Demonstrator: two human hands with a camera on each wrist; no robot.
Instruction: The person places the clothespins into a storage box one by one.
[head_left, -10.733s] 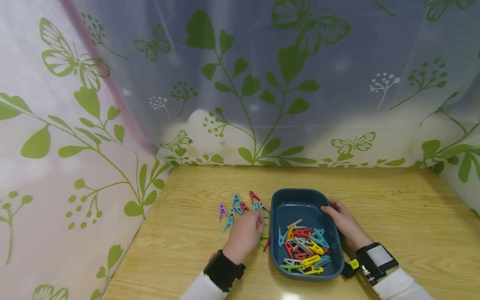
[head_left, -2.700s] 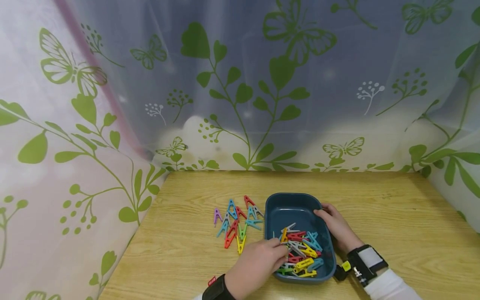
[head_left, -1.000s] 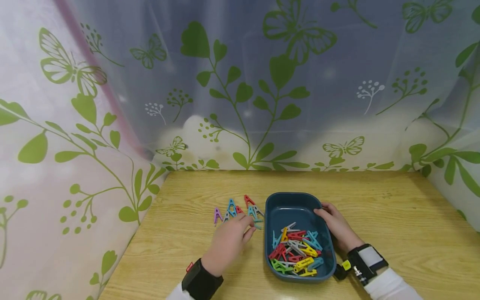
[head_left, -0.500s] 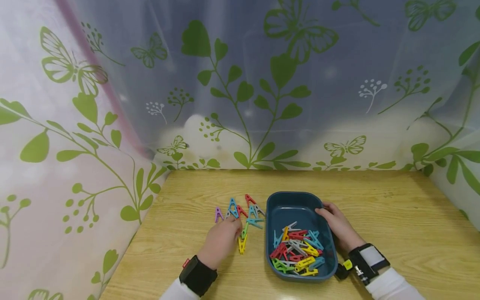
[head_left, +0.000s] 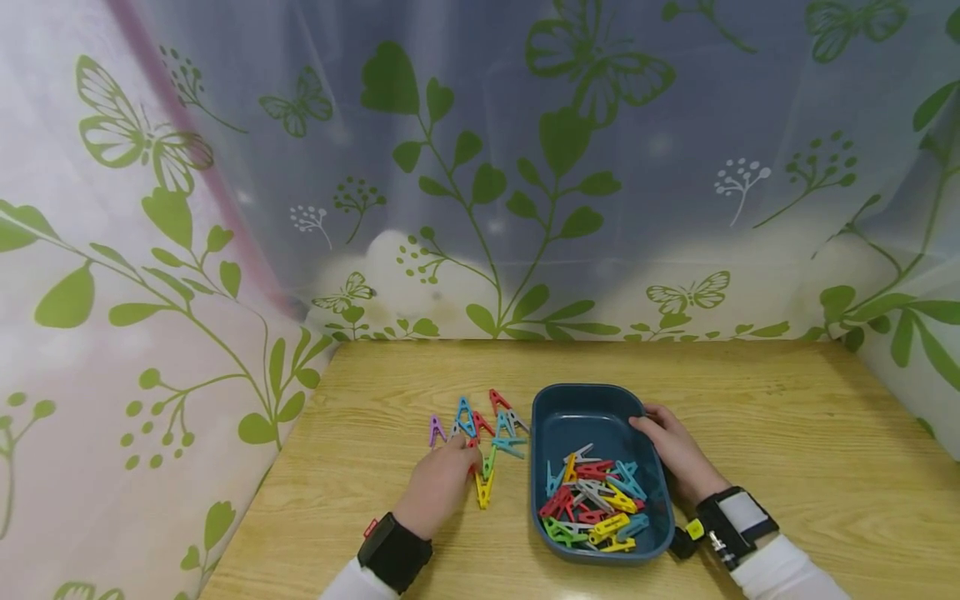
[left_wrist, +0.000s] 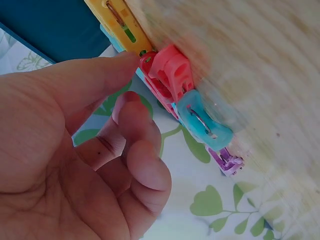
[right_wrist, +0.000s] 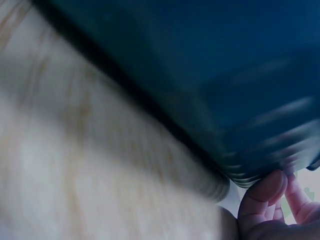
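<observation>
A dark blue tray (head_left: 551, 417) on the wooden table holds several coloured clothes pegs (head_left: 596, 500). More pegs (head_left: 480, 425) lie loose on the table to its left. My left hand (head_left: 463, 450) rests among them, and its thumb tip touches a red peg (left_wrist: 170, 75) in the left wrist view, with the other fingers loosely bent and apart from it. Beside that red one lie a yellow peg (left_wrist: 122, 22), a blue peg (left_wrist: 202, 122) and a purple peg (left_wrist: 225, 160). My right hand (head_left: 660, 433) grips the tray's right rim (right_wrist: 250, 170).
The wooden table (head_left: 787, 433) is boxed in by a sheer curtain (head_left: 525, 208) printed with green leaves and butterflies, at the back and on both sides. Bare wood lies right of the tray and behind it.
My left hand came out of the tray, moved left to the loose pegs and slid a little toward me, uncovering a yellow and a green peg. The right hand has stayed on the tray.
</observation>
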